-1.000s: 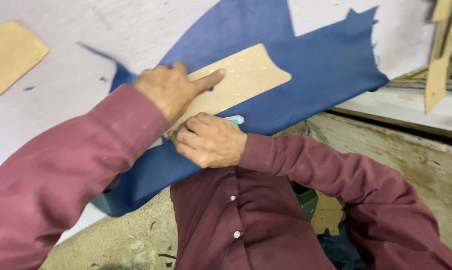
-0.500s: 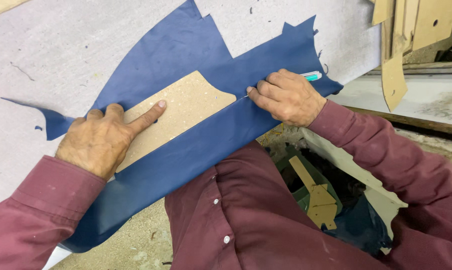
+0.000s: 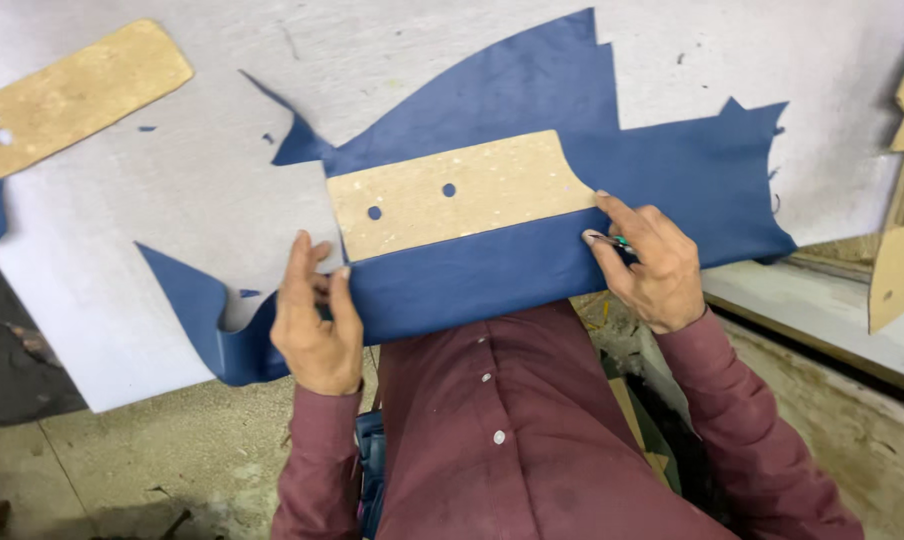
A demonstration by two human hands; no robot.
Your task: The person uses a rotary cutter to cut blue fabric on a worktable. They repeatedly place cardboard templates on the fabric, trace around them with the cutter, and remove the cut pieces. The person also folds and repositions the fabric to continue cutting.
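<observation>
Left hand [image 3: 317, 325] — fingers [image 3: 297, 262] curled over the near edge of the blue leather [image 3: 532, 150], gripping it just left of the card template [image 3: 457, 195]. Right hand [image 3: 647, 262] — fingers [image 3: 622, 212] closed around a small knife [image 3: 612, 240], only its tip and a bit of green handle showing, set at the template's right corner. Template lies flat on the leather, between the two sets of fingers, two holes in it. Leather spread on the pale bench [image 3: 122, 220]. A second template [image 3: 72, 95] lies well beyond the left fingers. Card patterns [image 3: 897, 270] hang past the right fingers.
</observation>
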